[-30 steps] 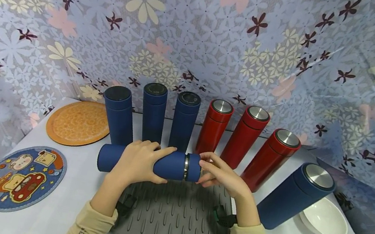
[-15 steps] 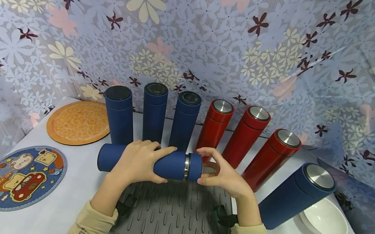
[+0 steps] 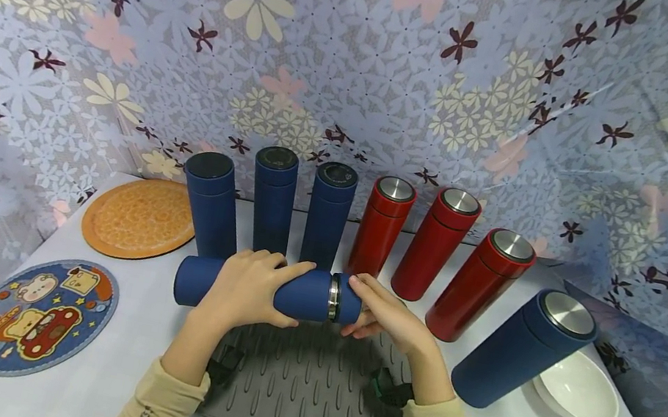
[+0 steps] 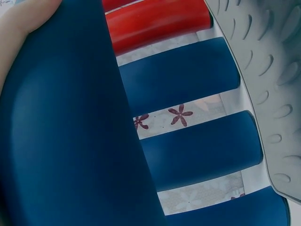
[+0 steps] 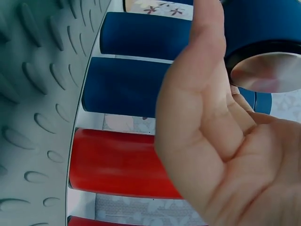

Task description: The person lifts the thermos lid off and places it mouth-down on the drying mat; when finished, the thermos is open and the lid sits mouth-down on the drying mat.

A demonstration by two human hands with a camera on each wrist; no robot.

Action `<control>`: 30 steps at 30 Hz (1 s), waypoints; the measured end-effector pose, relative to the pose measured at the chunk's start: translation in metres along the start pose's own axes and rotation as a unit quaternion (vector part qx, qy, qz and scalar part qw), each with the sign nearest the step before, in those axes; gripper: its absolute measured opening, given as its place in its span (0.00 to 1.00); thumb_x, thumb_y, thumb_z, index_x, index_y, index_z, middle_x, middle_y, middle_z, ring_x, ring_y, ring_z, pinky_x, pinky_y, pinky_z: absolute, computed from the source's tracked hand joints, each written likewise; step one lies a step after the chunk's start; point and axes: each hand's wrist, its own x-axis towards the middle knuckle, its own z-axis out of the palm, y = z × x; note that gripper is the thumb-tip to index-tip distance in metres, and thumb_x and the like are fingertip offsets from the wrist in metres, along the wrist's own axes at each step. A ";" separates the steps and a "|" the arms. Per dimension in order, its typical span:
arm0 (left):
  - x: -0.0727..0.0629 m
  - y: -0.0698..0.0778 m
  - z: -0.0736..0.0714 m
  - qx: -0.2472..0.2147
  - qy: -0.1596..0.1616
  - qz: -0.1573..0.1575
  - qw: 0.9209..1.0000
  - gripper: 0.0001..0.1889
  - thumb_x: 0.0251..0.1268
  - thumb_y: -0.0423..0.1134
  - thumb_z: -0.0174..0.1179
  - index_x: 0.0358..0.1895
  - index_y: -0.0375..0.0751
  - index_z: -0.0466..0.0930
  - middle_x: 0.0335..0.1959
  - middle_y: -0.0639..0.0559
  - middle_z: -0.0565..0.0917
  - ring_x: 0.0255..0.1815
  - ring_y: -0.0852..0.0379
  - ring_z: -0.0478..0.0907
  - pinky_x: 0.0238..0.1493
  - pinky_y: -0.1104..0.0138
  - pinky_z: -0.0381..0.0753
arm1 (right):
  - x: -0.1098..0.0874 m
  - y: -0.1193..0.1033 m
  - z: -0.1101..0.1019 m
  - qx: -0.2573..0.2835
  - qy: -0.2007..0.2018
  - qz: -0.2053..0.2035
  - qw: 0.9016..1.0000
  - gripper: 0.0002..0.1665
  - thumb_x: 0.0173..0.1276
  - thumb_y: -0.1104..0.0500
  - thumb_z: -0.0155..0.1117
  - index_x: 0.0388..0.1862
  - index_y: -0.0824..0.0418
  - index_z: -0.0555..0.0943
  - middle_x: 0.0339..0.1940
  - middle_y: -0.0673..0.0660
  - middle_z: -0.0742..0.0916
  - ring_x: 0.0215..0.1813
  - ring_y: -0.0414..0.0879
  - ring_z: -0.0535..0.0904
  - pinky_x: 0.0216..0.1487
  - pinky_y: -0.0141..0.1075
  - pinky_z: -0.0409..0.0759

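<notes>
A large blue thermos flask (image 3: 305,298) is held sideways above the grey mat, its capped end toward the right. My left hand (image 3: 249,287) grips its body from above, thumb on the near side. At the right end, my right hand (image 3: 392,316) has its fingers and thumb around the blue lid (image 3: 350,299). A shiny steel ring (image 3: 334,298) shows between lid and body. In the right wrist view, the lid's steel disc (image 5: 270,73) sits beside my hand (image 5: 202,113). The flask's blue body (image 4: 66,122) fills the left side of the left wrist view.
Behind stand several upright flasks: blue ones (image 3: 271,201) to the left, red ones (image 3: 438,245) to the right. Another large blue flask (image 3: 524,350) stands by a white bowl (image 3: 580,390). A grey ridged mat (image 3: 304,397), an orange round mat (image 3: 137,219) and a cartoon mat (image 3: 40,317) lie on the table.
My right hand opens its fingers around the lid, then closes in on it again, turned over. The lid sits slightly farther right, with more steel ring showing. My left hand stays put.
</notes>
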 end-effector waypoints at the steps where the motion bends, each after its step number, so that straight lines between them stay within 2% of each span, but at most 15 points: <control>1: 0.000 0.000 0.000 -0.001 0.001 0.000 1.000 0.42 0.32 0.62 0.72 0.60 0.58 0.73 0.41 0.48 0.82 0.39 0.50 0.79 0.41 0.56 0.78 | 0.000 0.000 0.000 -0.001 -0.001 -0.002 1.000 0.34 0.70 0.40 0.43 0.62 0.64 0.60 0.36 0.60 0.85 0.33 0.52 0.84 0.40 0.48 0.81; 5: -0.001 0.000 0.000 -0.003 0.004 0.000 1.000 0.42 0.31 0.63 0.72 0.60 0.58 0.73 0.41 0.48 0.82 0.39 0.50 0.79 0.40 0.56 0.78 | -0.001 0.001 -0.003 0.007 -0.012 -0.019 1.000 0.31 0.69 0.45 0.47 0.63 0.61 0.59 0.47 0.64 0.78 0.36 0.53 0.83 0.42 0.45 0.81; 8: -0.001 -0.001 0.000 -0.004 0.005 0.000 1.000 0.42 0.32 0.63 0.71 0.60 0.59 0.73 0.42 0.48 0.82 0.40 0.51 0.79 0.40 0.56 0.78 | -0.002 0.001 -0.005 0.015 -0.019 -0.044 0.999 0.31 0.67 0.49 0.51 0.64 0.59 0.57 0.51 0.66 0.73 0.39 0.54 0.81 0.43 0.46 0.81; 17: 0.000 -0.002 -0.002 -0.012 0.004 -0.002 1.000 0.43 0.33 0.64 0.70 0.61 0.59 0.71 0.42 0.49 0.82 0.40 0.51 0.79 0.41 0.55 0.78 | -0.008 0.001 -0.013 -0.004 0.001 -0.097 0.995 0.29 0.63 0.54 0.57 0.62 0.56 0.61 0.53 0.68 0.71 0.47 0.56 0.73 0.40 0.45 0.79; 25: -0.003 -0.011 -0.006 -0.017 0.024 -0.005 1.000 0.44 0.33 0.67 0.69 0.62 0.58 0.71 0.42 0.50 0.82 0.39 0.52 0.79 0.40 0.57 0.78 | -0.012 -0.001 -0.019 -0.005 0.023 -0.130 0.991 0.29 0.65 0.56 0.57 0.62 0.59 0.61 0.52 0.65 0.72 0.43 0.52 0.74 0.38 0.41 0.79; 27: -0.005 -0.015 -0.007 -0.026 0.024 -0.013 0.999 0.45 0.33 0.68 0.68 0.63 0.58 0.70 0.44 0.50 0.81 0.39 0.52 0.79 0.41 0.57 0.78 | -0.013 -0.001 -0.019 -0.008 0.026 -0.132 0.991 0.28 0.65 0.57 0.56 0.62 0.59 0.61 0.52 0.64 0.72 0.42 0.51 0.74 0.37 0.40 0.79; 30: -0.008 -0.021 -0.011 -0.062 0.019 -0.041 0.997 0.46 0.33 0.67 0.69 0.64 0.59 0.68 0.46 0.49 0.81 0.40 0.51 0.79 0.41 0.56 0.78 | -0.012 0.000 -0.020 -0.009 0.029 -0.132 0.991 0.28 0.65 0.57 0.56 0.62 0.58 0.61 0.54 0.65 0.71 0.44 0.52 0.74 0.38 0.40 0.79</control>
